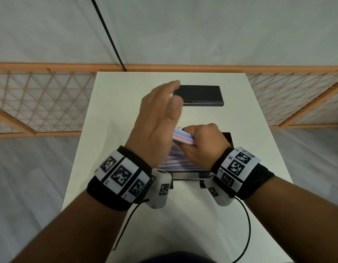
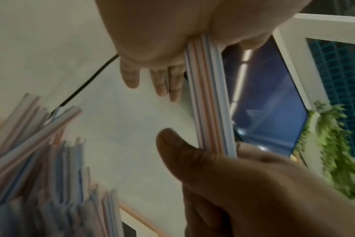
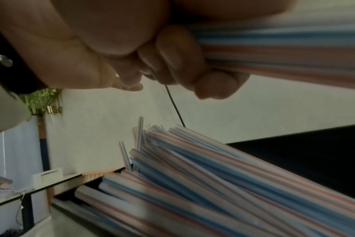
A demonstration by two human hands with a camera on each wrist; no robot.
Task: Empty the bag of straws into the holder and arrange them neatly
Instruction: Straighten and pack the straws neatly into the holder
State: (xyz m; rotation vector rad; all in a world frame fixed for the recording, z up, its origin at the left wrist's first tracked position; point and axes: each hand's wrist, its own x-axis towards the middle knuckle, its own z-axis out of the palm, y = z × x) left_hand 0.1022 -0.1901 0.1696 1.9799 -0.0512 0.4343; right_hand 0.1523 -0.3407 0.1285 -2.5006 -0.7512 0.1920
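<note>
My right hand (image 1: 200, 143) grips a small bundle of striped straws (image 1: 183, 137) in a fist, held level above the holder. My left hand (image 1: 174, 94) is flat with straight fingers, and its palm presses against the bundle's left ends. The left wrist view shows the bundle (image 2: 209, 96) running from that palm down to the right thumb. Below stands the black holder (image 1: 185, 175), filled with several pink, blue and white straws (image 1: 175, 160) lying unevenly. In the right wrist view curled fingers (image 3: 172, 56) wrap the bundle (image 3: 274, 52) above the loose straws (image 3: 213, 184).
A flat black lid (image 1: 200, 94) lies at the far side of the white table (image 1: 117, 114). An orange lattice fence (image 1: 41, 103) runs behind the table. A black cable (image 1: 107, 35) hangs down the wall, and wrist-camera cables (image 1: 247, 234) loop near the front edge.
</note>
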